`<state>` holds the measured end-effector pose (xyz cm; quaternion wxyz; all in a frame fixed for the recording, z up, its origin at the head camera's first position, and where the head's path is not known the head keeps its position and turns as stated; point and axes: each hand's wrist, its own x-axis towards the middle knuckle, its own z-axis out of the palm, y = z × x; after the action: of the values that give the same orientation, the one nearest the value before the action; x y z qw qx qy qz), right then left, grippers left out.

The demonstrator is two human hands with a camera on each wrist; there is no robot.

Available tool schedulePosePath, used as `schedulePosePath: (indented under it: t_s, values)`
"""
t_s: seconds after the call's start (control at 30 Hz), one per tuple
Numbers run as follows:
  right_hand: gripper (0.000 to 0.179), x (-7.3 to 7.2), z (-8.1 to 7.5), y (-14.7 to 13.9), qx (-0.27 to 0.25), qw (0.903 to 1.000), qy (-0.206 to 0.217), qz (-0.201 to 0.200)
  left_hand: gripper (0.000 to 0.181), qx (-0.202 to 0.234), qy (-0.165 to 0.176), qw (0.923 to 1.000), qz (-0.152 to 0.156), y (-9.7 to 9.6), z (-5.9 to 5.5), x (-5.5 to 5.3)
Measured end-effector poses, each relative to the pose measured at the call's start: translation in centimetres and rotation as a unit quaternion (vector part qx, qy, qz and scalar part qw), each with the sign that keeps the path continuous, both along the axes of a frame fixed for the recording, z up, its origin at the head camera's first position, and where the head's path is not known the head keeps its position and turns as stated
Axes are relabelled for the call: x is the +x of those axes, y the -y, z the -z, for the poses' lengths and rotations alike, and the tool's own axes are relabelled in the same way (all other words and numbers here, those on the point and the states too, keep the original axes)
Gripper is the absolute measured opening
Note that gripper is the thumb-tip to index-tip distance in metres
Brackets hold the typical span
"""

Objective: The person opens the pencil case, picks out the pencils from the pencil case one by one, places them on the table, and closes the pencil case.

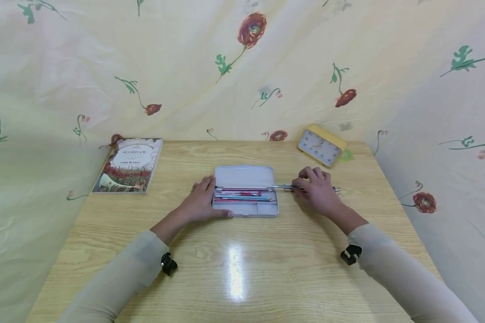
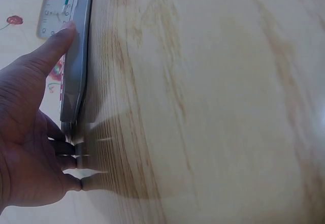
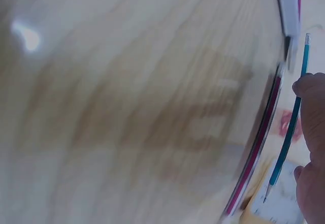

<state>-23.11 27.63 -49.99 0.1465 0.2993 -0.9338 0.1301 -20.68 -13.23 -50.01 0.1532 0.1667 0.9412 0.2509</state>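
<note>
An open pencil case [image 1: 244, 177] lies on the table with its lid leaning back; several pencils [image 1: 242, 196] lie in its long compartment. My left hand [image 1: 202, 199] rests against the case's left end, fingers spread and fairly straight, thumb along the front edge. In the left wrist view, that thumb touches the case's side wall [image 2: 76, 76]. To the right of the case, my right hand [image 1: 317, 188] pinches a teal pencil [image 3: 290, 130] between thumb and fingers. Below it, a dark pink pencil [image 3: 259, 137] lies near the case's end, partly covered by the hand in the head view.
A yellow alarm clock [image 1: 321, 146] sits at the back right, beyond my right hand. At the back left lies a book [image 1: 129, 166] with an illustrated cover. The wooden table [image 1: 202, 278] meets a flower-patterned cloth [image 1: 186, 67] behind and at both sides.
</note>
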Motion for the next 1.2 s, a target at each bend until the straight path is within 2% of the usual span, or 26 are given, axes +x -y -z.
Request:
schedulePosePath:
  t_s: [0.17, 0.3, 0.63, 1.2]
  values:
    - [0.017, 0.5, 0.7, -2.0, 0.010, 0.9996, -0.004, 0.024, 0.141, -0.003, 0.001, 1.0000, -0.001, -0.1, -0.2, 0.0]
    - [0.016, 0.8, 1.3, -2.9, 0.018, 0.9994, -0.011, 0.026, 0.141, -0.004, 0.003, 1.0000, -0.002, 0.0, -0.1, 0.0]
    - [0.021, 1.1, 1.7, -3.8, 0.023, 0.9993, -0.020, 0.022, 0.141, -0.001, 0.003, 1.0000, 0.000, -0.1, -0.1, 0.1]
    - [0.016, 1.0, 2.1, -4.1, 0.025, 0.9992, -0.022, 0.024, 0.141, 0.000, 0.005, 1.0000, -0.003, 0.0, 0.2, 0.0]
